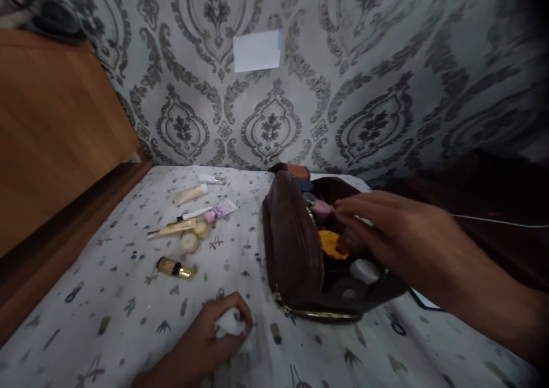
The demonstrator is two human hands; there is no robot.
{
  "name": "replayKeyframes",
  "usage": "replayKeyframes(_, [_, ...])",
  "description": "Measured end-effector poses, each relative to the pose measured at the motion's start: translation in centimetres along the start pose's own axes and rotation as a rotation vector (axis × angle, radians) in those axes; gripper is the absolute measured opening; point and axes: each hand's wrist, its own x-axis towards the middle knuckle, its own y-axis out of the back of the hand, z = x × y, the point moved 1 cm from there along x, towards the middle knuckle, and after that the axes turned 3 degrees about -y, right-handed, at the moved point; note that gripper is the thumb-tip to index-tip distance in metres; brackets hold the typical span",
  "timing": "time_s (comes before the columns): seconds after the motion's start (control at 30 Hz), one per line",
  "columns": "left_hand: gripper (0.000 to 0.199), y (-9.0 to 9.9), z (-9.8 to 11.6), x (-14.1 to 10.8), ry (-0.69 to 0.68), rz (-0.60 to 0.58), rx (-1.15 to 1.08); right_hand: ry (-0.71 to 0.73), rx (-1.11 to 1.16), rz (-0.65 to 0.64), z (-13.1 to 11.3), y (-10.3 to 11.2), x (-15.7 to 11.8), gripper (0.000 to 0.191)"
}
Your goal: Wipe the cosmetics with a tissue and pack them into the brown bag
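A brown zippered makeup bag (294,245) stands unzipped on the patterned sheet. My right hand (398,234) reaches into it from the right, fingers stretched out and apart. Its fingertips are close to a pink item (321,208); whether they touch it is unclear. Below them in the bag lie a round orange-yellow item (332,244) and a white round item (364,271). My left hand (227,325) rests near the front, fingers curled round a crumpled white tissue (230,323). The right palm and part of the bag's contents are hidden.
Left of the bag lie a dark bottle with a gold cap (174,267), several tubes (221,210) and small round pale items (189,242). A wooden cabinet (55,102) borders the left. Behind is a patterned wall (270,119); a white cable (493,221) runs at right.
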Motion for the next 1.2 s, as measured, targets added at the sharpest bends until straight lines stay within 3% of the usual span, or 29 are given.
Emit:
replayKeyframes(0.07, [0.008, 0.0, 0.4, -0.1, -0.022, 0.026, -0.017, 0.050, 0.078, 0.102, -1.5, 0.8, -0.9, 0.034])
replayKeyframes(0.2, [0.006, 0.6, 1.5, -0.1, -0.077, 0.102, -0.017, 0.112, 0.302, 0.181, -5.7, 1.1, -2.6, 0.029])
replayKeyframes(0.37, [0.014, 4.7, 1.7, -0.6, -0.132, 0.309, 0.339, 0.119, 0.605, 0.066, -10.8, -1.8, -5.1, 0.027])
replayKeyframes(0.43, [0.020, 7.1, 0.5, -1.2, -0.135, 0.413, 0.597, 0.085, 0.701, 0.015, -12.5, -3.6, -6.0, 0.030])
replayKeyframes(0.53, [0.030, 10.6, -2.6, -2.0, -0.261, 0.481, 0.883, 0.033, 0.836, -0.058, -14.6, -6.1, -7.0, 0.030])
replayKeyframes(0.67, [0.036, 13.0, -6.3, -2.3, -0.410, 0.419, 1.022, -0.133, 0.973, -0.233, -16.7, -8.6, -7.3, 0.025])
replayKeyframes(0.77, [0.045, 13.1, -7.2, -2.1, -0.365, 0.348, 1.127, -0.303, 1.116, -0.336, -17.8, -9.3, -7.1, 0.024])
replayKeyframes(0.9, [0.044, 12.9, -7.3, -1.4, -0.319, 0.370, 1.198, -0.473, 1.314, -0.392, -18.7, -9.9, -7.3, 0.018])
replayKeyframes(1.0, [0.043, 12.6, -7.3, -1.4, -0.345, 0.415, 1.107, -0.592, 1.443, -0.387, -19.0, -10.9, -8.0, 0.008])
replayKeyframes(1.1, [0.039, 10.7, -6.2, -1.8, -0.370, 0.428, 0.839, -0.649, 1.611, -0.371, -19.3, -12.5, -8.8, 0.038])
replayKeyframes(1.2, [0.035, 6.7, -3.7, -2.0, -0.344, 0.439, 0.560, -0.582, 1.734, -0.326, -19.3, -13.3, -9.2, 0.067])
